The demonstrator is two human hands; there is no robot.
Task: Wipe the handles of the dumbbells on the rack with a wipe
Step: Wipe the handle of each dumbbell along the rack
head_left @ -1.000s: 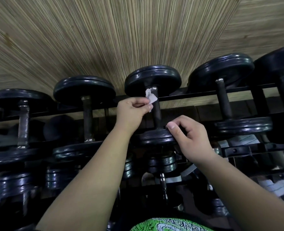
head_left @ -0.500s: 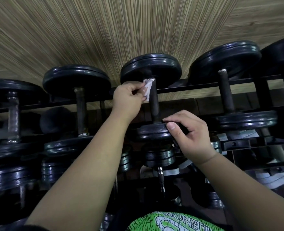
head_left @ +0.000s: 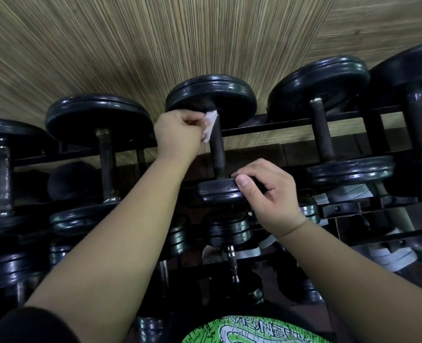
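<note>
While pinched in the curled fingers of the left hand (head_left: 177, 134), found pressed against the upper end of a dark handle (head_left: 217, 152): small white wipe (head_left: 210, 126). Located at centre frame, on the handle's left side, just below the far plate (head_left: 212, 95) of the centre dumbbell. Right hand (head_left: 271, 194) lower and to the right, thumb and curled fingers clamped on the rim of the near plate (head_left: 217, 191) of the same dumbbell. Dumbbell resting across the black bars of the rack (head_left: 279, 125), handle running up the frame. Noted on the same tier: left neighbour (head_left: 106, 154) and right neighbour (head_left: 323, 134), with further dumbbells at both frame edges, none touched by either hand. Smaller dumbbells (head_left: 229, 231) stored on a lower tier, beneath the near plate. Fine-striped tan wall (head_left: 155, 45) filling the upper frame. Black sleeve (head_left: 19, 328) at lower left; green patterned garment (head_left: 242, 330) at bottom centre.
</note>
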